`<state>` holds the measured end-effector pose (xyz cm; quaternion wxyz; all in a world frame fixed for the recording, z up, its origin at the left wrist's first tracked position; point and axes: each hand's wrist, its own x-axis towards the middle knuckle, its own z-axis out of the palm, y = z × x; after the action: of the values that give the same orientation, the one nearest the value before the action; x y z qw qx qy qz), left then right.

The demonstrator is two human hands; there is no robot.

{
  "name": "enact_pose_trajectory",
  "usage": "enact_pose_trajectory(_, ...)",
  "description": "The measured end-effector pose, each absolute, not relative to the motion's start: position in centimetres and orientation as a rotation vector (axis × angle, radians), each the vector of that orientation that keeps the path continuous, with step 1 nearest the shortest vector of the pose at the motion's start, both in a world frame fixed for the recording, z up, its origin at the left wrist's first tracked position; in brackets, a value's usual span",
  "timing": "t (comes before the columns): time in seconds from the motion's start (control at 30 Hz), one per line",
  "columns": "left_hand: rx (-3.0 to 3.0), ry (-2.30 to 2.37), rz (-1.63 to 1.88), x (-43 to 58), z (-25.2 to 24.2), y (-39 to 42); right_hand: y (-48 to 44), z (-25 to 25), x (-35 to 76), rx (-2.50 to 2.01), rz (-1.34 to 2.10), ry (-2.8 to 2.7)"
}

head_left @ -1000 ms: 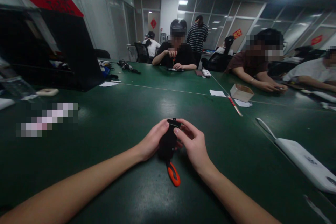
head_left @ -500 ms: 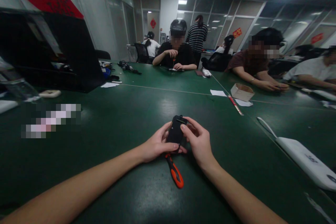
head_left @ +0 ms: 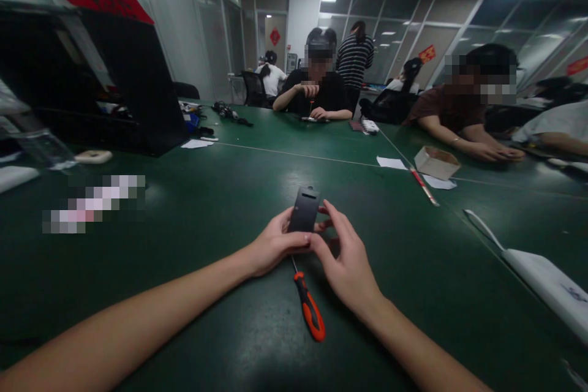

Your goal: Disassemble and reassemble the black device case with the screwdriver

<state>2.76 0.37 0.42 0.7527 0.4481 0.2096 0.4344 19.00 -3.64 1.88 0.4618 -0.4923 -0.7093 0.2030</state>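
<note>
My left hand [head_left: 274,245] is closed round a small black rectangular plastic case [head_left: 304,211], its thumb lying across the lower edge. The case is tilted up and has a narrow slot and a small loop at its top end. My right hand [head_left: 346,251] is just to the right of the case with thumb and index finger apart. Its thumb tip is by the lower right corner, close to the left thumb; whether the other fingertips touch the case is unclear. Below lies a screwdriver [head_left: 310,306] with an orange and black handle, its tip hidden under my left hand.
On the green table [head_left: 220,331], a white power bank-like block [head_left: 546,288] with a cable lies at right. Farther off are a small open box [head_left: 436,163], a red-and-white strip [head_left: 423,187] and papers. A dark case [head_left: 133,86] stands at left. Co-workers sit opposite and at right.
My right thumb has left the face of the case and moved down to its lower corner, and the index finger has come away. The case tilts differently. More of the screwdriver shows.
</note>
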Motion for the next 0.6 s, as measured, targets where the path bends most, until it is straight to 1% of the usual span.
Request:
enact_pose_trajectory(0.07, 0.913, 0.56, 1.059, 2.4, 0.4, 1.2, -4.2, 2.0, 18.7, -1.214, 0.379, -1.928)
enact_pose_trajectory(0.1, 0.896, 0.609, 1.118, 2.1, 0.3, 1.7, -4.4, 2.0, 18.6, -1.233, 0.377, -2.011)
enact_pose_trajectory(0.2, 0.993, 0.684, 1.228, 1.4, 0.1, 3.1, -4.9, 2.1, 18.2, -1.351, 0.471, -2.213)
enact_pose_trajectory(0.3, 1.095, 0.745, 1.267, 1.1, 0.0, 3.9, -4.6, 2.1, 18.3, -1.413, 0.562, -2.276)
enact_pose_trajectory(0.4, 1.084, 0.741, 1.244, 1.1, 0.1, 4.1, -3.8, 1.8, 18.8, -1.37, 0.815, -2.124)
enact_pose_trajectory(0.6, 1.002, 0.705, 1.211, 1.1, 0.0, 4.6, -2.6, 0.8, 20.4, -1.233, 1.176, -1.531)
